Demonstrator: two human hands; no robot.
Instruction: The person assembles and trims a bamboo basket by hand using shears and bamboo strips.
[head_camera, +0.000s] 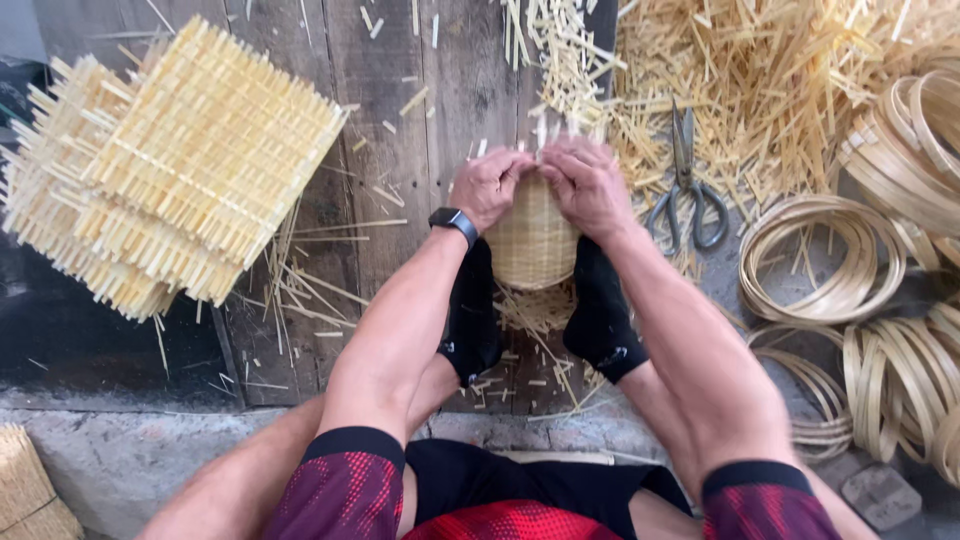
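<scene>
A small woven bamboo basket (532, 245) lies on its side on the wooden boards, clamped between my two feet in black socks (472, 315). My left hand (488, 185) and my right hand (585, 185) both grip the far rim of the basket, fingers curled over the upright strips sticking out there. A black watch (453, 221) is on my left wrist.
A stack of flat woven bamboo mats (175, 165) lies at the left. Metal scissors (688, 180) rest to the right of my hands on a heap of cut bamboo strips (760, 90). Several bamboo hoops (825, 260) are piled at the right. Another woven piece (25, 495) shows at the bottom left.
</scene>
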